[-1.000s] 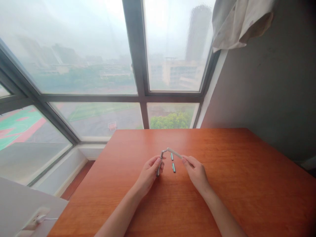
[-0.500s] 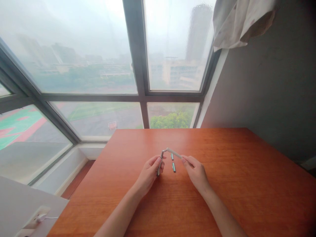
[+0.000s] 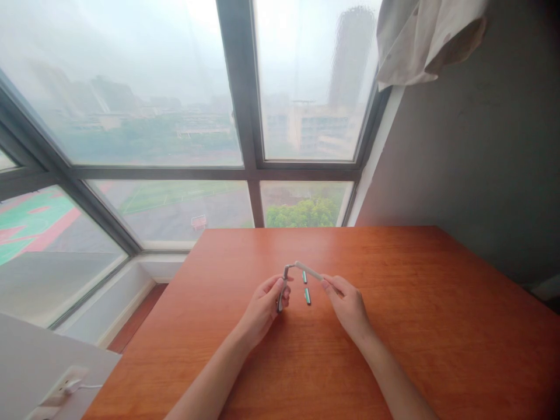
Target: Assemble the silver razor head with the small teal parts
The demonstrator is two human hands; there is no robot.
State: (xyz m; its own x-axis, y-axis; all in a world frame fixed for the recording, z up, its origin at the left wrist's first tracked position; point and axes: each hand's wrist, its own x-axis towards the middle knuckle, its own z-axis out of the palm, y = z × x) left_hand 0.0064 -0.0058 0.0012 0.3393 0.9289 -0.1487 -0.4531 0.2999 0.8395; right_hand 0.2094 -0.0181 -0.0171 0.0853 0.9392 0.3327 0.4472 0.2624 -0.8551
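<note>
My left hand is closed around what looks like a razor handle, grey and white, held nearly upright above the table. Its thin metal neck bends to the right at the top. Between the thumb and fingers of my right hand is a slim pale stick, slanting up to the left. The stick's far end meets or nearly meets the bent neck; whether they are joined I cannot tell. On the table between my hands lie two small teal-and-black razor cartridges, one nearer and one farther, partly behind the stick.
The brown wooden table reaches to the window frame at the back. A grey wall stands to the right, with a pale cloth hanging above. At lower left, a socket holds a plugged-in white cable.
Both hands stay in nearly the same place. The top of the razor handle has shifted very slightly left, and the view has moved a little.
</note>
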